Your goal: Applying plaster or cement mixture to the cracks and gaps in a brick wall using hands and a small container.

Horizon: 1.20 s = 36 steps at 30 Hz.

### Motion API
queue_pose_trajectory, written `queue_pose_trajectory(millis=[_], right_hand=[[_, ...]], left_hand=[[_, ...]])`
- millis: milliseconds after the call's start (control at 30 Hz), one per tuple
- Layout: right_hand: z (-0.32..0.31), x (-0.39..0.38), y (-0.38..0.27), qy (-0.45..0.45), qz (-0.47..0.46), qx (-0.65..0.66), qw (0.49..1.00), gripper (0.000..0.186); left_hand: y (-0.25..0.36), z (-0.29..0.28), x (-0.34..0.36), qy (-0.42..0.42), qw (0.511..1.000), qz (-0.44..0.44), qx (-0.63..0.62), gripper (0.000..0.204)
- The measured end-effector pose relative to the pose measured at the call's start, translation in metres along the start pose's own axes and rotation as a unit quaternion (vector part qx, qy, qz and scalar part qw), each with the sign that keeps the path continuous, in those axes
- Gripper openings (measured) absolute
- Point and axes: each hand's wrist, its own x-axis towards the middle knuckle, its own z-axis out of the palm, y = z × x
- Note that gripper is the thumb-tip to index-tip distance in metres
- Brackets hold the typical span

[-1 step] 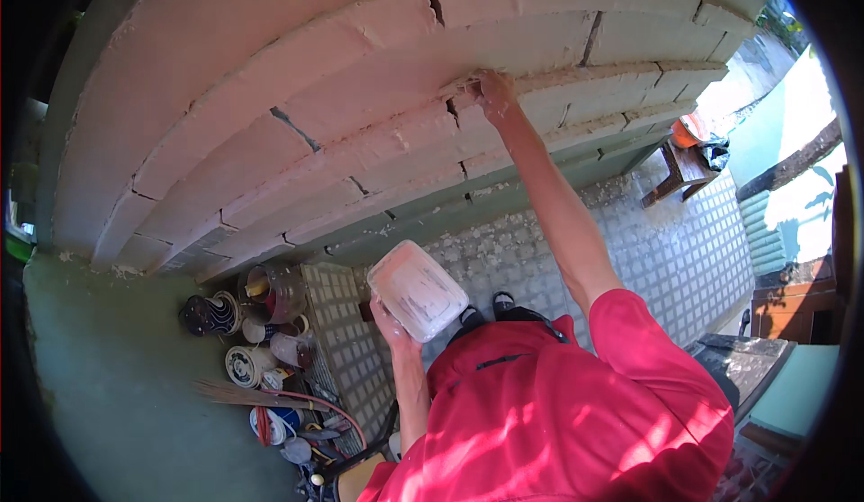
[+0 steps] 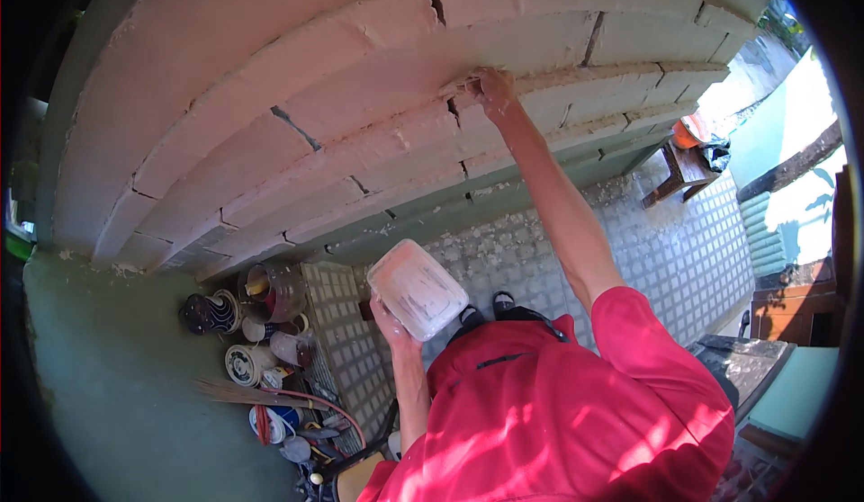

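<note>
My left hand (image 2: 393,329) grips a rectangular plastic tub (image 2: 418,291) by its side, held in front of my waist. Its surface is smeared with white and pinkish paste. With my arm stretched up, my right hand (image 2: 494,94) presses at the edge of a ledge on the wall (image 2: 378,70). Those fingers are closed and coated in paste; whatever they hold is hidden. The wall rises in stepped courses of pale, pink-tinted blocks, with dark open gaps between several of them. One such gap lies just below and left of my right hand.
Buckets (image 2: 245,364), a clear container (image 2: 274,291), a twig broom (image 2: 261,396) and a pink hose (image 2: 337,407) crowd the floor at left. A wooden stool (image 2: 681,174) bearing an orange item (image 2: 688,131) stands far right. Pale crumbs litter the tiled floor (image 2: 648,232).
</note>
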Motion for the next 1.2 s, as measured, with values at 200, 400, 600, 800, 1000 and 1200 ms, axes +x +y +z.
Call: queue_pose_trajectory(millis=[200, 400, 600, 800, 1000, 1200], right_hand=[[0.029, -0.025, -0.023, -0.068, -0.013, 0.033, 0.997, 0.010], [0.000, -0.054, -0.031, -0.132, -0.076, 0.006, 0.988, 0.011], [-0.015, -0.044, 0.011, 0.022, -0.012, -0.070, 0.997, 0.009], [0.001, -0.010, 0.004, 0.024, -0.033, 0.051, 0.998, 0.007], [-0.002, -0.048, -0.023, -0.092, -0.161, -0.093, 0.978, 0.010], [-0.031, -0.081, -0.009, -0.037, -0.516, -0.467, 0.717, 0.034]], left_hand=[[0.004, -0.001, 0.006, -0.010, 1.000, 0.007, 0.005, 0.038], [0.004, 0.009, 0.001, 0.007, 1.000, 0.017, 0.006, 0.038], [0.000, -0.008, -0.002, 0.002, 1.000, 0.026, -0.003, 0.038], [0.007, -0.011, 0.003, 0.006, 1.000, 0.022, -0.016, 0.039], [0.012, -0.014, 0.006, -0.005, 1.000, 0.013, -0.013, 0.040], [0.011, -0.028, 0.011, -0.029, 0.999, 0.035, 0.009, 0.041]])
